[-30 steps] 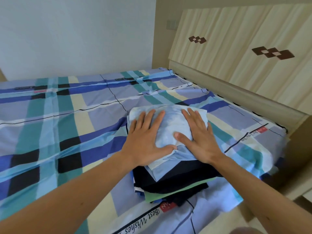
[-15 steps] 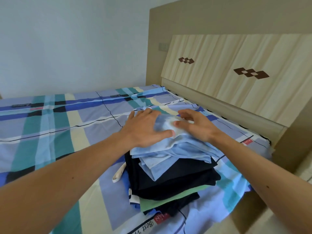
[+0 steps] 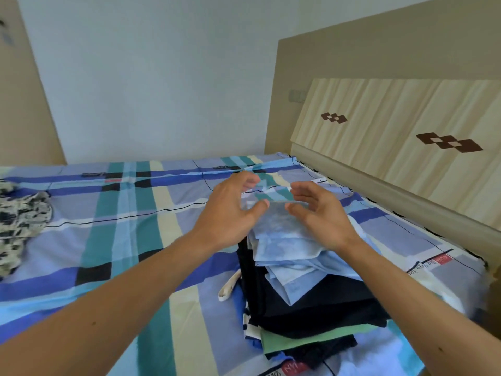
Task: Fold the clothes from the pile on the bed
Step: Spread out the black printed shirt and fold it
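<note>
Bedroom, pale wall [image 3: 149, 77] behind; bed [image 3: 122, 240] in a blue, teal and cream plaid sheet fills the lower view.

Far left edge: crumpled patterned garment [image 3: 19, 226], cream with black markings, unfolded, lying on the sheet well apart from everything else.

Centre: left hand [image 3: 230, 213] held above the sheet, back toward the camera, fingers loosely curved, thumb pointing right, nothing in its grasp. Thumb tip is close to the top cloth; contact cannot be told.

Just right of it and lower: stack of folded clothes [image 3: 311, 302] near the bed's right edge. On top a light blue garment [image 3: 287, 240], edges fanned out unevenly. Black layers under it, a green layer [image 3: 311, 340] near the bottom, more dark cloth beneath. White strap [image 3: 229, 287] loops out from the stack's left side onto the sheet.

Right hand [image 3: 320, 215] above the far part of the stack, palm facing left, fingers relaxed and slightly bent, holding nothing. The two hands face each other with a gap between.

Right: pale wood headboard [image 3: 393, 126] with dark diamond inlays [image 3: 448, 142].
</note>
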